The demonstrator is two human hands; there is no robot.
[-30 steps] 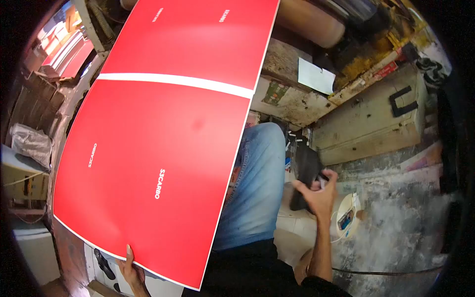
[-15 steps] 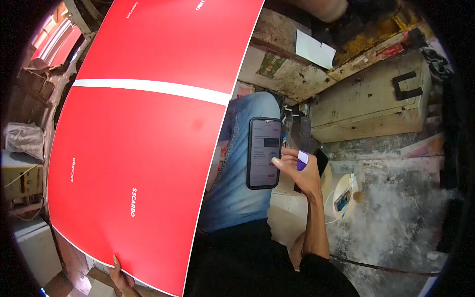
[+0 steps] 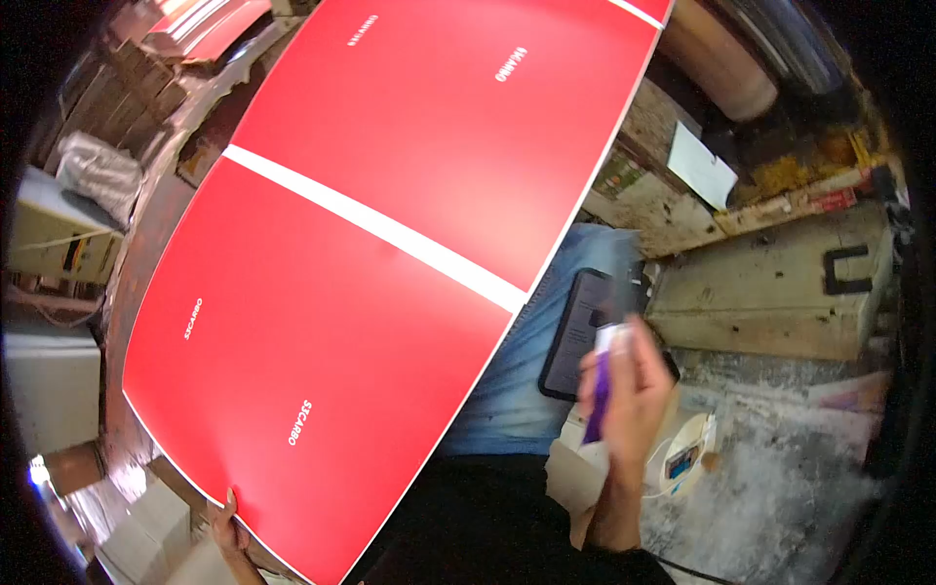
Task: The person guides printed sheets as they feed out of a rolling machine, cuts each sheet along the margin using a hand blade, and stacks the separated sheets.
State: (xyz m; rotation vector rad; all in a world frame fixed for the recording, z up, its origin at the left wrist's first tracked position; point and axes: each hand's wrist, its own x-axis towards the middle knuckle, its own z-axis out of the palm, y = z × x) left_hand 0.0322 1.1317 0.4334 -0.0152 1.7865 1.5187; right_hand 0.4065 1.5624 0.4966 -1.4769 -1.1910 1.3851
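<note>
A large red printed sheet [image 3: 292,273] with white bands and "S3CARBO" lettering stretches across the left and middle. My left hand [image 3: 231,528] grips its lower left edge, thumb on top and fingers underneath. On the right, my right hand [image 3: 634,400] is closed round a knife [image 3: 602,375] with a purple and white handle. Its grey blade points up and is smeared by motion. Behind this hand a black smartphone [image 3: 570,341] with a lit screen rests on my jeans-clad thigh [image 3: 497,405], partly covered by the hand and knife.
A pale wooden box [image 3: 770,292] with a black handle stands at the right. Above it lies a white paper [image 3: 700,166] on a grimy ledge. A round tape roll [image 3: 690,453] sits on the stained floor. At far left are a crumpled plastic bag [image 3: 102,175] and a beige machine [image 3: 58,229].
My right hand has moved off the phone and lifted the knife in a closed grip. The phone now lies on my thigh. The view has turned, shifting the sheet; my left hand still grips its edge.
</note>
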